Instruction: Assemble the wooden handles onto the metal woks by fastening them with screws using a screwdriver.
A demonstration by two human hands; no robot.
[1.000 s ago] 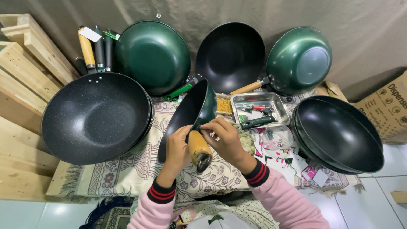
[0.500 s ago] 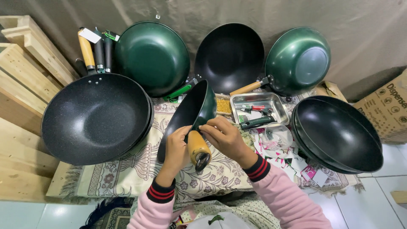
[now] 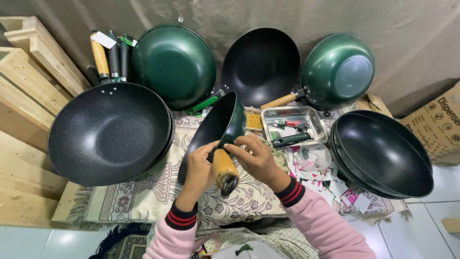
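My left hand (image 3: 200, 169) keeps its closed grip on the wooden handle (image 3: 223, 168) of the green wok (image 3: 215, 132), tilted just left of the metal tray (image 3: 293, 122). My right hand (image 3: 256, 158) still pinches at the handle's joint; nothing has shifted.

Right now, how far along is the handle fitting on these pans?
Three pans leaning on the backdrop, like the green pan, already carry handles. In hand: the left hand and right hand work where the wooden handle meets the tilted pan. The stacked pans show no handles.
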